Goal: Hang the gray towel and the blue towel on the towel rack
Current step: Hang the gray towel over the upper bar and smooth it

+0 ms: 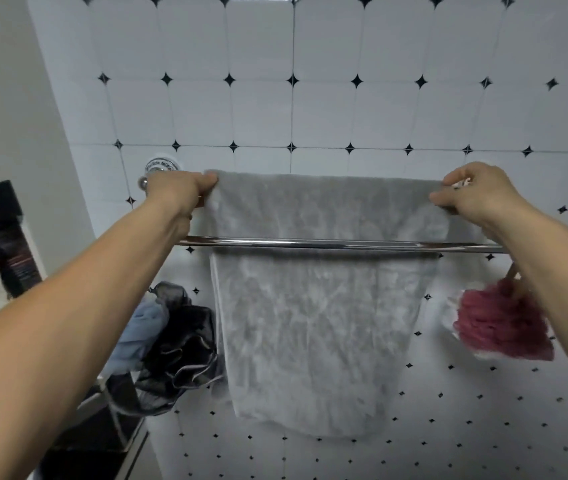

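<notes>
No legible text, brand or number anywhere. Faint dark marks ringing the round wall mount (163, 165) at ten o'clock, letter-like but too blurred to read. Thin reddish and pale lines of print down the dark bottle (12, 251) at nine o'clock, smeared beyond reading. Only plain black diamond accents on the wall tiles (261, 112), a pattern and not a sign. Nothing printed or stitched showing on the gray towel (313, 323) at centre, nor on the pink bath puff (504, 323) at three o'clock.
</notes>
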